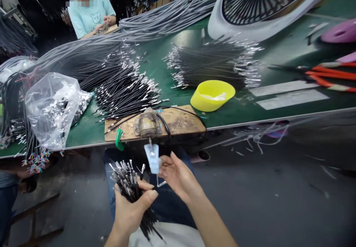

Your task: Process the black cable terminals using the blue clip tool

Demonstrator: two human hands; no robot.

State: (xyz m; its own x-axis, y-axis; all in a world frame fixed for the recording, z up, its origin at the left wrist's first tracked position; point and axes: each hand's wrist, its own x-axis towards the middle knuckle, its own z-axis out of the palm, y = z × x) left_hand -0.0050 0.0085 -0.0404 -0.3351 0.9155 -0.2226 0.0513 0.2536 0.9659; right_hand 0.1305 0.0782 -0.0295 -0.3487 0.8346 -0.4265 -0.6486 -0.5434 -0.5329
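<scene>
1. Our left hand (130,206) has its fingers closed around a bundle of black wires (130,187), metal tips up, below the desk's near edge.
2. Our right hand (178,176), fingers loosely open, touches a pale blue clip (152,158) just beside the bundle.
3. A wooden block (178,123) sits at the desk's near edge.
4. A yellow bowl (213,95) stands just behind it.
5. Loose wire piles (128,87) lie farther back on the desk (292,50).

Yellow bowl (212,95) on green table (289,47); white fan (267,6) behind.
</scene>
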